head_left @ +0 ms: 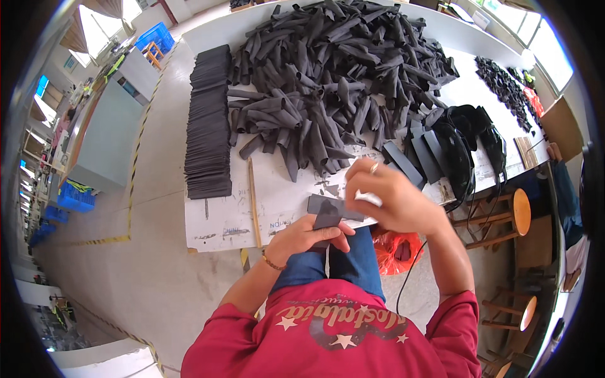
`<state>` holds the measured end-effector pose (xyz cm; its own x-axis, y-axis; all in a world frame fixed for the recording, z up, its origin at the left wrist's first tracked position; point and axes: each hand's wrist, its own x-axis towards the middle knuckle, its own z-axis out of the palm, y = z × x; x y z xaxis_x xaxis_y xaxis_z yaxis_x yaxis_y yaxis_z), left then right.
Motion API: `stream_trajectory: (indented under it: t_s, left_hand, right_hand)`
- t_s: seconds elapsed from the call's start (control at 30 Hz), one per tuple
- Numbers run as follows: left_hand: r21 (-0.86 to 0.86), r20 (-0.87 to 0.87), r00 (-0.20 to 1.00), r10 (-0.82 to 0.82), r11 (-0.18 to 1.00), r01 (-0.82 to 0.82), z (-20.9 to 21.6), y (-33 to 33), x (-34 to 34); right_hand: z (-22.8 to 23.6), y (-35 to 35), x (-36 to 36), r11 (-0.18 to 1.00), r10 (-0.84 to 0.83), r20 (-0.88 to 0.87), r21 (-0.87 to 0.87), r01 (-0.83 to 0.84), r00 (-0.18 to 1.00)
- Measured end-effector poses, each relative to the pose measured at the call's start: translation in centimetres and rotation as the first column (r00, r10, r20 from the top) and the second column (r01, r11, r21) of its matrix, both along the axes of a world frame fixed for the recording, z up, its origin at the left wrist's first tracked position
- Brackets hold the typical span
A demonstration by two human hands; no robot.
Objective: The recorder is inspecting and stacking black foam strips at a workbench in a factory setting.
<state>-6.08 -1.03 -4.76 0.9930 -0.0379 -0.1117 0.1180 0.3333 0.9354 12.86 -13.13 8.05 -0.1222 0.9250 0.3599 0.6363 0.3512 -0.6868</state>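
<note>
My left hand is closed around a dark grey fabric piece, pinching it by its lower part at the table's front edge. Above it and to the right, my right hand is raised with its fingers curled together. What it holds, if anything, I cannot make out. Another flat dark piece lies on the white table, partly behind the held one. Beyond my hands spreads a large heap of rolled dark fabric pieces. Left of that heap runs a long, neat stack of flat dark pieces.
A wooden stick lies near the table's front left. Flat dark strips and a black bundle with cords sit to the right, with small black pieces farther off. A red plastic bag is below the edge; wooden stools stand right.
</note>
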Motion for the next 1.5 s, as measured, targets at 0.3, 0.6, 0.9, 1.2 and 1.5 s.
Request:
stream_trajectory:
  t_s: [0.3,0.6,0.9,1.2,1.5]
  left_hand:
    - [-0.088,0.009,0.999,-0.035,0.996,0.035,-0.2,-1.4,-0.1]
    - [-0.121,-0.04,0.999,-0.021,0.992,0.016,0.4,-2.2,-1.1]
    - [-0.157,-0.053,0.995,-0.079,0.985,0.07,-0.4,-3.0,-1.3]
    - [-0.051,-0.104,0.981,-0.162,0.986,0.157,-1.1,-3.3,-0.7]
    - [-0.073,-0.087,0.99,-0.108,0.992,0.102,-1.1,-4.4,-1.3]
  right_hand:
    - [-4.6,0.0,-2.1,0.979,-0.071,-0.15,-0.199,0.041,0.986]
    - [-5.0,-1.7,-2.3,0.927,-0.299,-0.47,-0.351,0.135,0.831]
    - [-6.1,-2.5,-1.3,0.992,0.065,-0.29,-0.086,-0.094,0.955]
    - [-6.2,-4.1,-1.2,0.991,0.04,-0.189,-0.121,-0.063,0.981]
    - [-6.5,-5.9,-0.2,0.96,-0.279,-0.788,-0.245,0.136,0.549]
